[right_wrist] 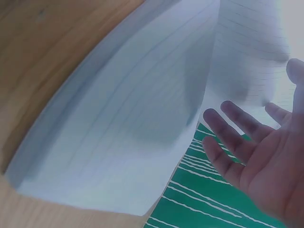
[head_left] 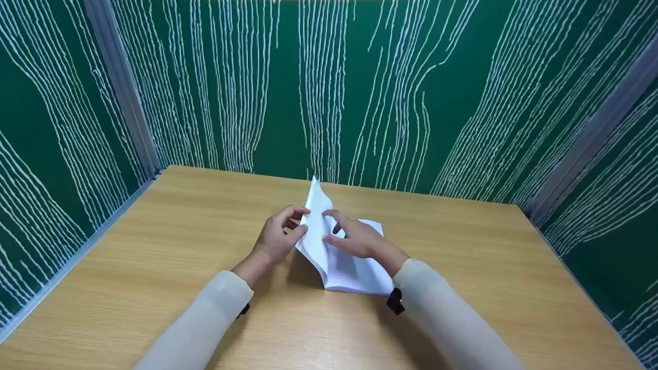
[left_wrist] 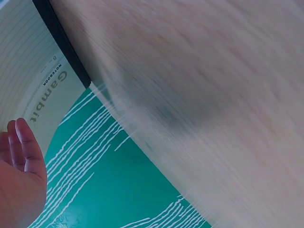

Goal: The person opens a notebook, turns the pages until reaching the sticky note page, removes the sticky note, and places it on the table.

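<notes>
A notebook (head_left: 357, 275) with lined white pages stands partly open on the table, its left part raised and its right part lying low. In the left wrist view its pale cover (left_wrist: 28, 61) carries the word Gambit beside a dark edge strip. My left hand (head_left: 277, 236) grips the raised left edge with thumb and index finger; the other fingers lie straight by the cover. Over the inner pages, my right hand (head_left: 360, 239) touches the paper with index fingertip and thumb set apart. In the right wrist view its other fingers are spread, and a loose page (right_wrist: 118, 114) bows beside them.
The wooden table (head_left: 169, 246) reaches out around the notebook. Green panels (head_left: 288, 103) with white wavy lines enclose it at the back and both sides, joined by grey posts (head_left: 121, 87) at the corners. Dark straps (head_left: 395, 301) show at both sleeves.
</notes>
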`<state>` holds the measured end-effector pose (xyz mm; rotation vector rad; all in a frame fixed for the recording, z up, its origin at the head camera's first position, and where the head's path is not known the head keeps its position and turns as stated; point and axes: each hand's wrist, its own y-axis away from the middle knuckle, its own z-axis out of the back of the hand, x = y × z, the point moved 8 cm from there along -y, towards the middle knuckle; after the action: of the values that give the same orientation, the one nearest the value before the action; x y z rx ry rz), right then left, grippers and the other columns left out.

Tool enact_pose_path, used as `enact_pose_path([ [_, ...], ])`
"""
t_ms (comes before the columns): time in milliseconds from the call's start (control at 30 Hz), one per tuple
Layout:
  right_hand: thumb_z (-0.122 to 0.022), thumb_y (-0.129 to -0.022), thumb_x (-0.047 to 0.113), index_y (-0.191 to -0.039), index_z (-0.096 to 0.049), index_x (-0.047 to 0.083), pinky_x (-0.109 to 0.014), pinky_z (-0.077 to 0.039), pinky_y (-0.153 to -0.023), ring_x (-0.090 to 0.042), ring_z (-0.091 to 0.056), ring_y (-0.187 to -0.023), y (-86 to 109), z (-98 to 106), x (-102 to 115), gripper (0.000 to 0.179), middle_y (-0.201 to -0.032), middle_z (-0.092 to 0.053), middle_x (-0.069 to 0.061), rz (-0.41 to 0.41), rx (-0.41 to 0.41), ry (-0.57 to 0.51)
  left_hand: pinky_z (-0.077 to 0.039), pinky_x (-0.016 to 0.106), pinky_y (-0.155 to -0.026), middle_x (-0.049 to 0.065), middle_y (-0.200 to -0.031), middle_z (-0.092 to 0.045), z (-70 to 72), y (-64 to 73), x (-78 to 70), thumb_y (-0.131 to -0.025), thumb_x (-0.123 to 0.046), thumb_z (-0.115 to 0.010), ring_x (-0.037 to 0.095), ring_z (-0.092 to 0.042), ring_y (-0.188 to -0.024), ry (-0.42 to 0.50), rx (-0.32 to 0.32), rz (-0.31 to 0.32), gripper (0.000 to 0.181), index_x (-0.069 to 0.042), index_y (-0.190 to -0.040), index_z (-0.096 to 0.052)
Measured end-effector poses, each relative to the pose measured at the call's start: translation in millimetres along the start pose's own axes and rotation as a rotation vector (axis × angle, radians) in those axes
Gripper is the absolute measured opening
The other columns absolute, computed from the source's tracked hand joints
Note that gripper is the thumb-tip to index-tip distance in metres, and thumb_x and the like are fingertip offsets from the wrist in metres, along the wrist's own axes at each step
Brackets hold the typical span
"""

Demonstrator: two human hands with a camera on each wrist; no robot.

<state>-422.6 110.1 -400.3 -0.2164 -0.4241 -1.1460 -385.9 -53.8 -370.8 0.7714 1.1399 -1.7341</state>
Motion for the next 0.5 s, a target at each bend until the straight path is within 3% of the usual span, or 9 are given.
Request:
enact_pose_path([
  [133, -0.041, -0.071, 0.070, -0.128, -0.021, 0.051, -0.035, -0.047, -0.071, -0.018, -0.053, -0.089, 0.4, -3, 1, 0.063, -0.113, -0.054, -0.001, 0.000, 0.012, 0.006, -0.049, 0.025, -0.070, -0.009, -0.106, -0.053, 0.2, 0.7, 0.0, -0.081, -0.028, -0.057, 0.015, -0.053, -0.087, -0.016, 0.014, 0.003, 0.029, -0.036, -0.109, -0.055],
  [300, -0.040, -0.074, 0.068, -0.128, -0.022, 0.051, -0.036, -0.047, -0.071, -0.018, -0.054, -0.089, -0.1, -3, 1, 0.060, -0.114, -0.053, -0.001, 0.030, 0.019, 0.018, -0.049, 0.024, -0.071, -0.012, -0.105, -0.054, 2.8, 3.5, -3.6, -0.080, -0.027, -0.057, 0.014, -0.053, -0.086, -0.024, 0.002, 0.008, 0.020, -0.029, -0.100, -0.062],
  [500, -0.041, -0.083, 0.054, -0.124, -0.043, 0.031, -0.034, -0.046, -0.076, -0.015, -0.053, -0.091, -1.7, 8, -8, 0.047, -0.109, -0.055, 0.003, 0.047, -0.057, 0.036, -0.050, 0.023, -0.068, -0.015, -0.101, -0.055, 5.4, 1.6, 0.9, -0.077, -0.029, -0.062, 0.012, -0.053, -0.085, -0.061, -0.012, -0.012, 0.017, -0.031, -0.093, -0.062],
])
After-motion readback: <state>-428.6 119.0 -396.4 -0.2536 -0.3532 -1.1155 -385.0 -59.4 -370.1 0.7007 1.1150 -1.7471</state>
